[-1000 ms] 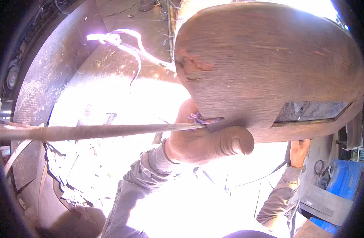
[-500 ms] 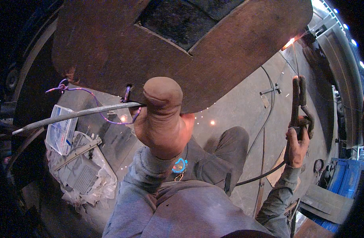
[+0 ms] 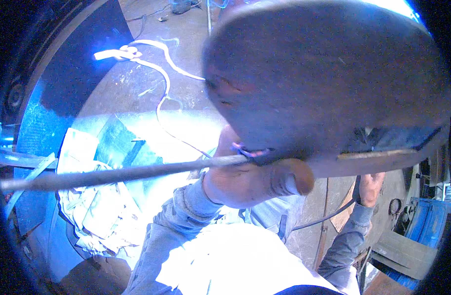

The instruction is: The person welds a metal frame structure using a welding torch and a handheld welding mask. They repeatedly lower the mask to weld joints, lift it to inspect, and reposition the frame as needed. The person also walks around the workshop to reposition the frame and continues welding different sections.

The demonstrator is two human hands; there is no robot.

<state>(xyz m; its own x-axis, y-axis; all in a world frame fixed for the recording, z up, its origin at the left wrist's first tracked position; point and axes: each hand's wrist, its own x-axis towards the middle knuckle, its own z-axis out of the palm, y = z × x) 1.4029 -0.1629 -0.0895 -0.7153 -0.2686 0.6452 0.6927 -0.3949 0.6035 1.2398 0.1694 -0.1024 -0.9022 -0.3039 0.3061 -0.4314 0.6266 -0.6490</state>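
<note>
My left hand [image 3: 250, 184] is closed on the lower edge of a brown hand-held welding shield [image 3: 304, 83], its thumb lying across the front. A long grey rod [image 3: 122, 174] juts out leftward from the same grip. A cord loop shows above my fingers, and its strand runs up to a knot [image 3: 127, 52]. At the right my right hand [image 3: 370, 189] shows only as wrist and lower palm; the shield covers the fingers. A black cable [image 3: 328, 216] runs into that hand, which gripped an electrode holder half a second ago. The shield's dark window [image 3: 402, 137] faces up, tilted.
Bright blue-white glare washes over the floor and my lap. Crumpled wrapping and papers [image 3: 100, 211] lie at the lower left. Blue metal pieces [image 3: 427, 216] and a grey curved panel [image 3: 407, 250] stand at the right.
The shield has swung down and to the right, tilting over my right hand and the electrode holder. My left hand turned with it. The orange glow gave way to intense blue-white light.
</note>
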